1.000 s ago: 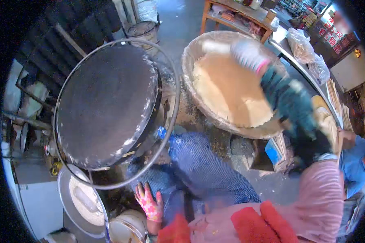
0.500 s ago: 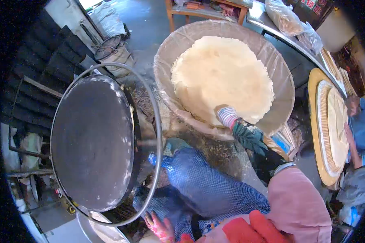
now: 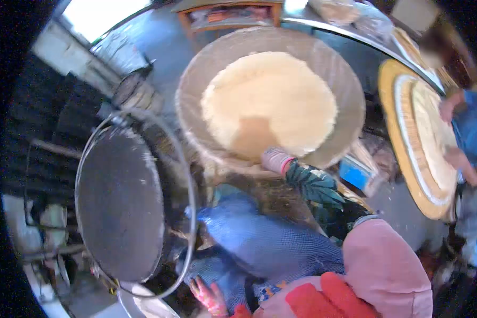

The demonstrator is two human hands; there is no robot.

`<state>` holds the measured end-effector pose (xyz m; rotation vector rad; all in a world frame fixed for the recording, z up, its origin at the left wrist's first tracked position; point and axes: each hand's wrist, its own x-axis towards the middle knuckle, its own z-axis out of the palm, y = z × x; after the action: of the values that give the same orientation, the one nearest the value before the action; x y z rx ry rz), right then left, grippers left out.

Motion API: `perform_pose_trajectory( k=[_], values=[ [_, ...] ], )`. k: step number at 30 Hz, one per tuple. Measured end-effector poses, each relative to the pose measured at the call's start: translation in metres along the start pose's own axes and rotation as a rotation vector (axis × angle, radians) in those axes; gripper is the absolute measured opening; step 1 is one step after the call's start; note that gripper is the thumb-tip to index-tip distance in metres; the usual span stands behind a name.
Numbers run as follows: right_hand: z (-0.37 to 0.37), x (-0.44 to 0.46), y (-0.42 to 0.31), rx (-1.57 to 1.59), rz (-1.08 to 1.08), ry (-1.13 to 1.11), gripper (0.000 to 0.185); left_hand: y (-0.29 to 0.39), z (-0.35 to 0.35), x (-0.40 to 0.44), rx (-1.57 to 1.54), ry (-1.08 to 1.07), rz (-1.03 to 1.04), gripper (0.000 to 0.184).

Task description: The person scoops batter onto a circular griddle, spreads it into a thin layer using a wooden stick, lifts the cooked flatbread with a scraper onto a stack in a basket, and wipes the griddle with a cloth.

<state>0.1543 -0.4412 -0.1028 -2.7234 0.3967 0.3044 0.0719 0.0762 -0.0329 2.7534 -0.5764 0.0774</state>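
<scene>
My right hand (image 3: 276, 160), in a striped knit glove, is closed at the near rim of a wide basin (image 3: 350, 100) lined with clear sheeting. Inside lies a broad pale-yellow, dough-like mass (image 3: 273, 90). A flat tan-brown shape (image 3: 253, 137) extends from the fingers over this mass; blur hides whether it is a tool or a shadow. Low in the view, my left hand (image 3: 209, 298), in a pink patterned glove, has its fingers spread beside my blue-checked leg covering (image 3: 259, 233). Nearest to it is the metal ring (image 3: 192, 212) around a round black griddle (image 3: 119, 204).
At right another person's hands (image 3: 453, 156) touch a pale sheet (image 3: 429, 127) on a round yellow board (image 3: 392, 106). A wooden shelf (image 3: 230, 13) stands behind the basin. Below the griddle is a metal bowl (image 3: 143, 302). A blue box (image 3: 355, 170) sits right of the basin.
The view has swung, shifting the basin left. My right hand has drawn back toward the basin's near rim, and the tan-brown shape shows more fully. My left hand stays low with fingers spread.
</scene>
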Motion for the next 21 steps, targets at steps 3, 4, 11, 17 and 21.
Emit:
perform_pose_trajectory(
  k=[3, 4, 11, 17, 21],
  values=[
    [-0.023, -0.050, 0.015, 0.257, 0.054, 0.266, 0.028, -0.047, 0.029, -0.009, -0.029, 0.002, 0.039, 0.056],
    [-0.028, -0.082, 0.030, 0.236, 0.109, 0.290, 0.028, -0.047, 0.035, -0.011, -0.056, 0.012, -0.094, 0.056],
    [-0.012, -0.264, 0.126, 0.170, 0.844, 0.818, 0.062, -0.048, 0.033, 0.006, -0.054, 0.019, 0.020, 0.058],
    [0.072, -0.306, 0.167, -0.184, 0.780, 0.347, 0.084, -0.061, 0.036, -0.002, 0.010, -0.039, -0.031, 0.059],
    [0.115, -0.300, 0.203, -0.557, 0.730, 0.283, 0.052, -0.001, 0.011, 0.001, -0.026, 0.013, 0.017, 0.055]
  ],
)
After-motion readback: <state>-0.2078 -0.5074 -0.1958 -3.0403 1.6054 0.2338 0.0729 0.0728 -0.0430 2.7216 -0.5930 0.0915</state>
